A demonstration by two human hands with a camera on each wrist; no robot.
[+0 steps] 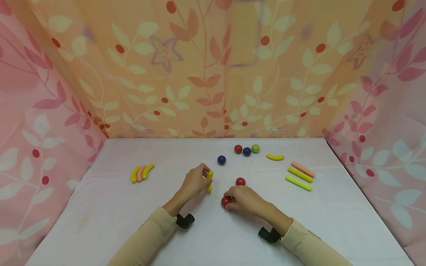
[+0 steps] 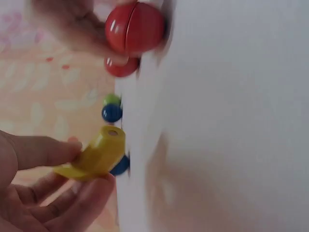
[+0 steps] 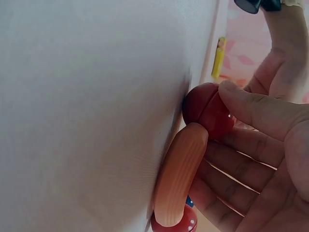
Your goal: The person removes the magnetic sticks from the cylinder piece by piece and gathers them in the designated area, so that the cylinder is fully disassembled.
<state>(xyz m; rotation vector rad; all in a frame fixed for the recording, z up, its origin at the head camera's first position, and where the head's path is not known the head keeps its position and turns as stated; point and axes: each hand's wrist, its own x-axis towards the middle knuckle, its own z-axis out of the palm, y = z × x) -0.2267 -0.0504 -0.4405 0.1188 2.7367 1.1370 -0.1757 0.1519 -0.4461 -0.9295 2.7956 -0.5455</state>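
My left hand (image 1: 194, 180) pinches a yellow curved stick (image 1: 209, 181) between thumb and fingers, just above the table; a hole shows in its end in the left wrist view. To its right, my right hand (image 1: 247, 199) holds a red ball (image 1: 226, 201) that has a groove round it, thumb on one side and fingers on the other. In the right wrist view an orange curved stick (image 3: 181, 174) lies against this ball, its far end at a second red ball (image 3: 178, 223). My right hand hides that stick in the head view.
A blue ball (image 1: 221, 160) sits beyond my hands, with red, blue and green (image 1: 255, 148) balls behind. Curved yellow and orange sticks (image 1: 141, 173) lie at left. On the right are a yellow curved stick (image 1: 275, 157) and straight sticks (image 1: 300, 175).
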